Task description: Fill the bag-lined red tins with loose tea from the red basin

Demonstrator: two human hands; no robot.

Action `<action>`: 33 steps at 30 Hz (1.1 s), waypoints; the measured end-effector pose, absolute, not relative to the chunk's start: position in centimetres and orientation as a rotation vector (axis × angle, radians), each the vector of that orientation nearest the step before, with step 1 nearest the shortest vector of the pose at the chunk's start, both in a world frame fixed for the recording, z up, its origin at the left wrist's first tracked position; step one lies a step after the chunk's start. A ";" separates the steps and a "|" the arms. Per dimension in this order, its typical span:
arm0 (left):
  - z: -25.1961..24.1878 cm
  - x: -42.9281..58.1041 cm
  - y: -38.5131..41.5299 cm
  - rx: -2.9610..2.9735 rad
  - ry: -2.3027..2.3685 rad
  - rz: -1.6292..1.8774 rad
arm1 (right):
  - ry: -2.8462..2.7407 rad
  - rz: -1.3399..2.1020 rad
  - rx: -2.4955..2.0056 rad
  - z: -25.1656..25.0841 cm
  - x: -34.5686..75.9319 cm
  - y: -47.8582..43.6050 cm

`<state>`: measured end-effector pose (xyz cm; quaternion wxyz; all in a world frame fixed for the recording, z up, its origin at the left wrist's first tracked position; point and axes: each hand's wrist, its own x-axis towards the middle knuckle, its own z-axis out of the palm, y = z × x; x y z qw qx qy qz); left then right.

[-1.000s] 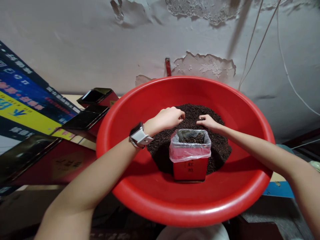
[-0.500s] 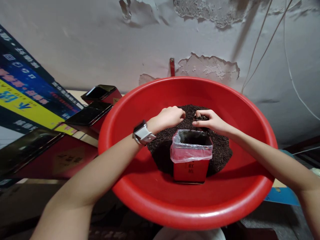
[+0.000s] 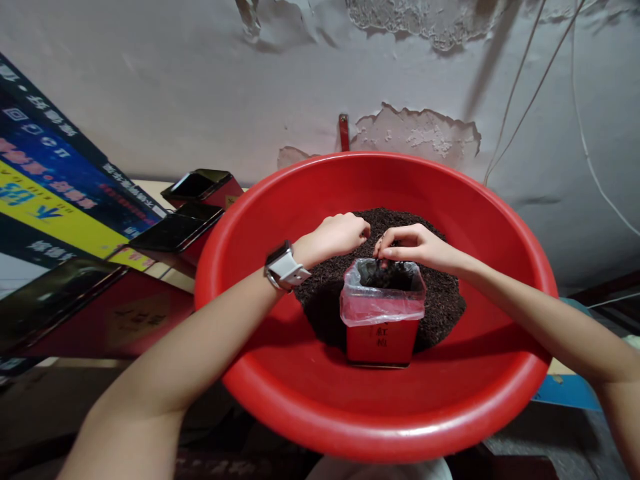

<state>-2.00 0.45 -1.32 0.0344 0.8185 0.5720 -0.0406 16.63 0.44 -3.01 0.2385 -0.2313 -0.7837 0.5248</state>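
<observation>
A red square tin [image 3: 381, 343] with dark lettering stands upright in a large red basin [image 3: 385, 430]. A clear plastic bag [image 3: 383, 308] lines it and folds over its rim. Dark loose tea leaves [image 3: 443, 303] are heaped behind and around the tin. My right hand [image 3: 407, 245] is over the tin's mouth, fingers curled downward around some tea leaves, with dark bits dropping below the fingertips. My left hand [image 3: 345, 232], with a white-strapped watch [image 3: 287, 265] on its wrist, hovers by the heap behind the tin. Its fingers are curled in; what they hold, if anything, is hidden.
Several dark-topped red tins [image 3: 145, 317] lie to the left of the basin. Beyond them leans a printed banner [image 3: 55, 180]. A peeling wall [image 3: 200, 87] rises behind, with cables [image 3: 515, 93] hanging at right. Something white and round [image 3: 377, 469] shows under the basin.
My right hand has moved left and slightly down with tea leaves, from behind the tin to over its mouth, and its fingers have turned downward. The left hand has stayed in place.
</observation>
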 end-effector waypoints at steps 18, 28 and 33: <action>-7.6 -6.3 7.2 2.089 2.038 -0.492 | -2.071 1.050 -0.868 -4.0 16.7 2.0; -13.3 -4.7 13.0 2.012 2.102 -0.317 | -2.199 0.422 -0.976 -6.5 17.8 6.1; -18.1 -3.3 13.5 1.921 2.225 -0.090 | -2.447 0.198 -0.861 -7.2 17.1 6.2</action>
